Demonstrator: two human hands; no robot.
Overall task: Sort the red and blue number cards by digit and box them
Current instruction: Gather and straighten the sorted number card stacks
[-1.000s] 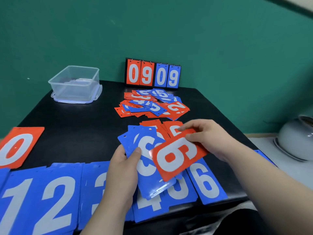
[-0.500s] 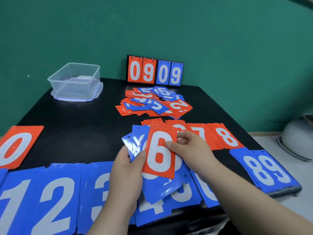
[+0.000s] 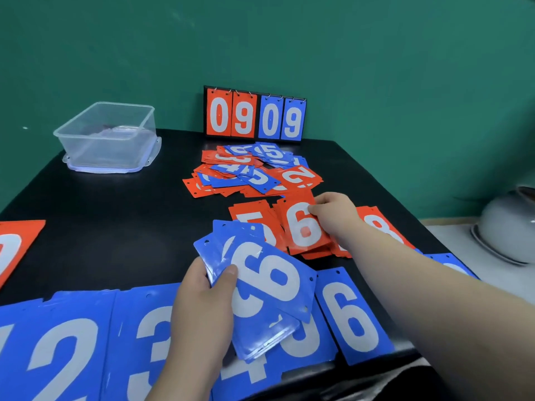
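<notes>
Red 6 (image 3: 302,227): lies on the red row, over a stack between red 5 (image 3: 250,224) and red 8 (image 3: 382,230); whether it rests flat I cannot tell.
Right hand (image 3: 335,215): fingers curled on the red 6's upper right edge, gripping it; the forearm crosses over the red 8 and the table's near right corner.
Left hand (image 3: 202,308): grips a blue fan (image 3: 260,287) of cards, thumb on top, a 6 uppermost; held above the blue row, well apart from the right hand.
Blue row (image 3: 72,351): 2, 3, 4 and 6 side by side, reaching the near edge.
Pile (image 3: 254,172): loose red and blue cards just behind the red row, touching its far edge.
Scoreboard (image 3: 254,115): upright at the far edge, reading 0909.
Box (image 3: 107,137): clear, far left corner, sitting on its lid.
Red 0 (image 3: 14,250): at the left edge.
Table (image 3: 115,215): bare black top shows between box, red 0, pile and fan.
Pot (image 3: 509,224): off the table, to the right.
</notes>
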